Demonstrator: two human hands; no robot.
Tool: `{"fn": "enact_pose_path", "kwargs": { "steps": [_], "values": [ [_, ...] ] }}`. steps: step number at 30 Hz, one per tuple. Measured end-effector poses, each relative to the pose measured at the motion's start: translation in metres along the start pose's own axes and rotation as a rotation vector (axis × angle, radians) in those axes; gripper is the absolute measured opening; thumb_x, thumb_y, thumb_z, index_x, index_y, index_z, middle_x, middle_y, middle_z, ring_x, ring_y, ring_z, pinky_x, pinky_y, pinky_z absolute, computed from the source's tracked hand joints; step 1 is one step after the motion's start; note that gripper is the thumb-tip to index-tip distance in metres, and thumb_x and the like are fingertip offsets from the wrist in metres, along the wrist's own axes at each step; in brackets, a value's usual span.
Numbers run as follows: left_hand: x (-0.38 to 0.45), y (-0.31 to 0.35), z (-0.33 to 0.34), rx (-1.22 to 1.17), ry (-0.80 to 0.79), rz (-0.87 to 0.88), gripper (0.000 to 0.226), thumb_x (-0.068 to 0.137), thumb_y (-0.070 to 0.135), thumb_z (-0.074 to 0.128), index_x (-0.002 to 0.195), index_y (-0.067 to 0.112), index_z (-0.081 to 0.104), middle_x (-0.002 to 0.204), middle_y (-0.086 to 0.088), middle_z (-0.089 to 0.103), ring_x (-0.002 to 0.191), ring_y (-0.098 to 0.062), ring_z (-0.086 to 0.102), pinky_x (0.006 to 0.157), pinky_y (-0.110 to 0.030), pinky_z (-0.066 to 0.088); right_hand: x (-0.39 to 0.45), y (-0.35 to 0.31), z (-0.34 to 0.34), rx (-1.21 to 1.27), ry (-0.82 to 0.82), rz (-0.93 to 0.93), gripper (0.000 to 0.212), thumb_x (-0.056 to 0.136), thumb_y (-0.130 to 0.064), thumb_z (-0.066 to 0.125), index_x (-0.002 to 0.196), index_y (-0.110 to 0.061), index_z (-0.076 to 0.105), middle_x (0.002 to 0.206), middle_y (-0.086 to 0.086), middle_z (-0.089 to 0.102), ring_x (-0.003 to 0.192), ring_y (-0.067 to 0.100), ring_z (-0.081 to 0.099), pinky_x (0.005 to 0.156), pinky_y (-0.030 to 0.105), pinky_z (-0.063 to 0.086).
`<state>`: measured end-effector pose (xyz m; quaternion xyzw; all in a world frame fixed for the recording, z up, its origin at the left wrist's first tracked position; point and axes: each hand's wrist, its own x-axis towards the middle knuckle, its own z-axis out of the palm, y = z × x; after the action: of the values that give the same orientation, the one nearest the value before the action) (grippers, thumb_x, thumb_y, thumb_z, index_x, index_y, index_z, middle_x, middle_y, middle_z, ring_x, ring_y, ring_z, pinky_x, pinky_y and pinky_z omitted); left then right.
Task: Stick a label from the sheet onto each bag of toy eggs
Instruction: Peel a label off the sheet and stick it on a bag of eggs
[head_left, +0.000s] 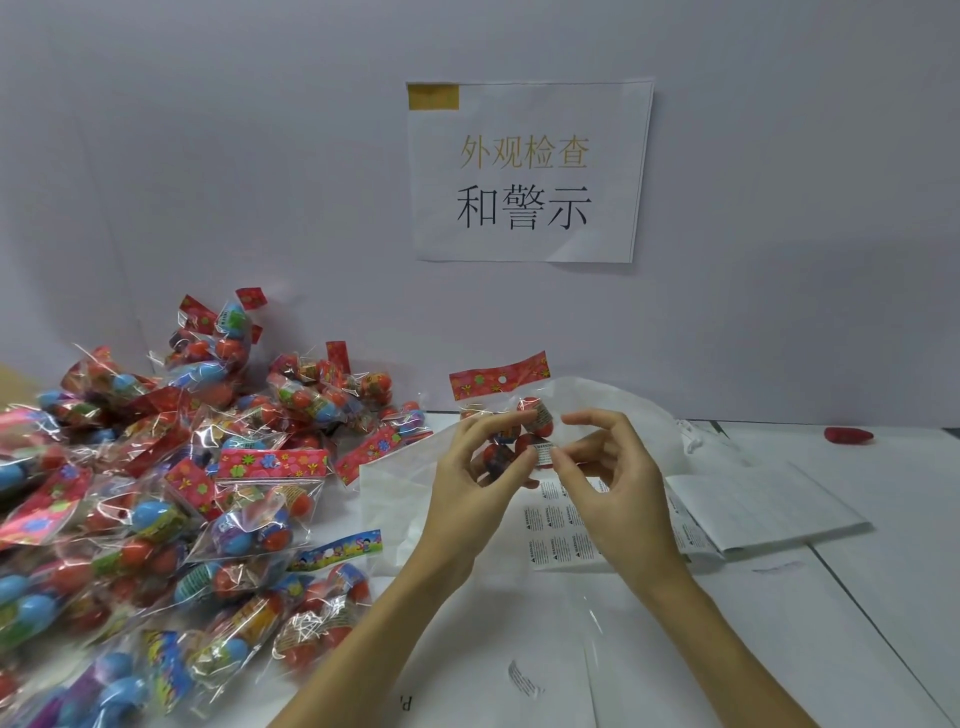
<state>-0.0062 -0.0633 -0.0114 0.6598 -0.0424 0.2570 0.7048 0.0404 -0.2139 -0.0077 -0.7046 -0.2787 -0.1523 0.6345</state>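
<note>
Your landmark is the label sheet (563, 535), lying on the table (857, 597). The pile of egg bags (156, 493) lies to its left. Your hands hold one bag (511, 415) above it. The wall notice (527, 171) hangs behind it.

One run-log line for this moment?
left hand holds bag | right hand pinches label at bag | label sheet below | label not yet stuck
</note>
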Motion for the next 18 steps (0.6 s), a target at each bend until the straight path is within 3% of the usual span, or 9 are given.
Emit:
{"fn": "enact_pose_path", "kwargs": {
  "steps": [4, 8, 9, 11, 14, 18],
  "values": [
    [0.0013, -0.0009, 0.0013, 0.028, 0.027, 0.009, 0.036, 0.094, 0.010, 0.076, 0.115, 0.039, 0.075, 0.120, 0.016, 0.064, 0.100, -0.018, 0.074, 0.077, -0.027, 0.062, -0.0020, 0.0011, 0.0020, -0.136, 0.020, -0.014, 0.040, 0.091, -0.016, 0.080, 0.120, -0.031, 0.057, 0.090, -0.015, 0.070, 0.087, 0.006, 0.071, 0.075, 0.013, 0.056],
    [0.0016, 0.0010, 0.0019, 0.038, 0.040, 0.017, 0.035, 0.095, 0.009, 0.075, 0.114, 0.038, 0.075, 0.118, 0.014, 0.067, 0.097, -0.020, 0.073, 0.076, -0.028, 0.062, -0.0031, 0.0040, 0.0038, -0.252, 0.093, 0.034, 0.056, 0.092, -0.027, 0.078, 0.138, -0.029, 0.047, 0.122, -0.010, 0.054, 0.099, 0.003, 0.065, 0.077, 0.013, 0.055],
    [0.0020, 0.0012, 0.0004, 0.029, 0.035, 0.008, 0.034, 0.096, 0.009, 0.074, 0.115, 0.037, 0.075, 0.118, 0.013, 0.067, 0.096, -0.021, 0.074, 0.077, -0.028, 0.062, -0.0019, 0.0038, 0.0027, -0.213, 0.074, 0.099, 0.052, 0.094, -0.036, 0.074, 0.139, -0.028, 0.048, 0.119, -0.009, 0.058, 0.096, 0.003, 0.067, 0.074, 0.015, 0.056],
    [0.0018, 0.0020, -0.0016, 0.013, 0.007, -0.002, 0.033, 0.096, 0.008, 0.074, 0.116, 0.034, 0.075, 0.118, 0.011, 0.068, 0.095, -0.021, 0.074, 0.078, -0.030, 0.062, 0.0000, 0.0018, 0.0020, -0.041, -0.035, 0.267, 0.047, 0.093, -0.054, 0.064, 0.130, -0.026, 0.057, 0.093, -0.004, 0.073, 0.076, 0.008, 0.071, 0.063, 0.021, 0.056],
    [0.0009, 0.0031, 0.0004, 0.000, -0.048, 0.001, 0.032, 0.096, 0.007, 0.075, 0.118, 0.029, 0.075, 0.119, 0.004, 0.068, 0.094, -0.022, 0.075, 0.077, -0.030, 0.062, 0.0003, 0.0025, 0.0049, 0.121, -0.141, 0.362, 0.045, 0.091, -0.058, 0.061, 0.108, -0.018, 0.070, 0.062, 0.004, 0.066, 0.053, 0.018, 0.062, 0.049, 0.026, 0.049],
    [-0.0004, 0.0045, 0.0012, -0.003, -0.074, 0.026, 0.036, 0.095, 0.007, 0.075, 0.122, 0.031, 0.073, 0.125, 0.001, 0.066, 0.101, -0.022, 0.073, 0.081, -0.031, 0.062, 0.0008, 0.0039, 0.0040, 0.302, -0.157, 0.422, 0.038, 0.092, -0.048, 0.066, 0.103, -0.012, 0.069, 0.063, 0.008, 0.061, 0.056, 0.019, 0.056, 0.052, 0.026, 0.047]
  ]
}}
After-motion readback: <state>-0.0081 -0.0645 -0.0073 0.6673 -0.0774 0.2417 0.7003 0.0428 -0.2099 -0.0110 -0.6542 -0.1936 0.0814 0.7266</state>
